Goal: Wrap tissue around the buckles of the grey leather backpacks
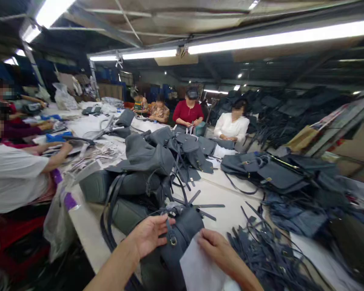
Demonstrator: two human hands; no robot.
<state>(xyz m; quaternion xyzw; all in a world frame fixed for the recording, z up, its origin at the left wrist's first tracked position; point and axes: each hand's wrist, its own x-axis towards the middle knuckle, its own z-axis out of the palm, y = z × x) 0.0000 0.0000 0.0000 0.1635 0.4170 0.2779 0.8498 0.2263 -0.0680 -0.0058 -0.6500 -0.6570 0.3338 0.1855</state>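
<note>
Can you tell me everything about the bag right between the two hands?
The bag is dark blue-grey and looks like smooth leather. It has a strap with a gold-coloured buckle. It sits at the near side, and its lower end runs toward the picture's bottom edge. The left hand is at the strap. The right hand pinches a white sheet that hides part of the bag. I can't tell whether the bag is open.

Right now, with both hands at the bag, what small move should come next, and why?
Perhaps draw the white paper aside: the right hand pinches it, and here it hides part of the bag, while the left hand touches a strap.
</note>
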